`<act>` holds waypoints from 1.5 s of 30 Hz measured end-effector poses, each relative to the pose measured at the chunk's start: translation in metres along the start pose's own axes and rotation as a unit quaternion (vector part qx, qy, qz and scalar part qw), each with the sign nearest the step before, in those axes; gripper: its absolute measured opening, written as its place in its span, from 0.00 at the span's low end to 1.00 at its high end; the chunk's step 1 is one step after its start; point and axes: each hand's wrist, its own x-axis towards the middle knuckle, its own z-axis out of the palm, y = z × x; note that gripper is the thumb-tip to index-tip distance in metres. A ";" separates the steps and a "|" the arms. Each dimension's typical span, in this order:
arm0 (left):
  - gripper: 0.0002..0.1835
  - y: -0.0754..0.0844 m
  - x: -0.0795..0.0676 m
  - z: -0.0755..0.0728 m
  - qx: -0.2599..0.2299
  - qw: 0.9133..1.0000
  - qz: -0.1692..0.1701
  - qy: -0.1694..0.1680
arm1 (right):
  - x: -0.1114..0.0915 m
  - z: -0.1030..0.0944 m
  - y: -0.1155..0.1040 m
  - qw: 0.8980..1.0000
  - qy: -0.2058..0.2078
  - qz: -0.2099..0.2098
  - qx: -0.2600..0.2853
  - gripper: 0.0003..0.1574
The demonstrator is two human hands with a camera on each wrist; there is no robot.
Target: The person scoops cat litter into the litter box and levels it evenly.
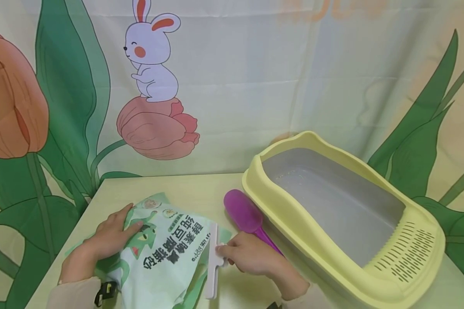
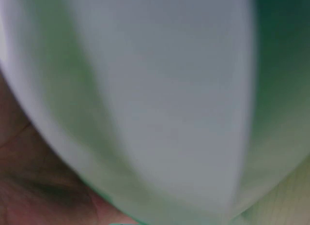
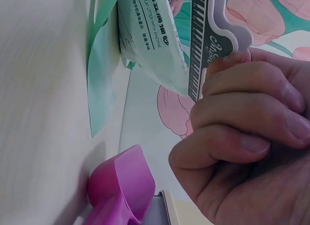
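Observation:
A pale green and white cat litter bag point(image 1: 166, 257) with dark lettering lies on the table. My left hand point(image 1: 110, 231) holds its left side, thumb over the front; in the left wrist view the blurred bag point(image 2: 169, 89) fills most of the picture beside the palm. At the bag's right end, my right hand point(image 1: 249, 253) pinches a long white sealing clip point(image 1: 212, 266) by its tab. Piano keys are printed on the clip point(image 3: 199, 46) in the right wrist view. Its bar meets the bag's edge; whether it clamps the bag I cannot tell.
A purple litter scoop point(image 1: 242, 210) lies just beyond my right hand, its handle partly hidden. Against it, on the right, stands a yellow-rimmed litter box point(image 1: 294, 201) with a grey inside and a slotted end. A printed curtain point(image 1: 239, 86) hangs behind the table.

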 end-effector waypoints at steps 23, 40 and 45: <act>0.46 -0.001 0.001 0.002 -0.001 1.000 -0.001 0.007 | -0.003 -0.017 0.000 1.000 0.007 -0.003 -0.021 0.27; 0.51 -0.031 0.018 0.011 -0.016 1.000 0.018 0.010 | -0.005 -0.022 0.001 1.000 0.008 -0.001 -0.024 0.27; 0.54 -0.036 0.021 0.014 -0.027 0.999 0.015 0.013 | -0.004 -0.021 0.002 1.000 0.009 0.010 -0.018 0.28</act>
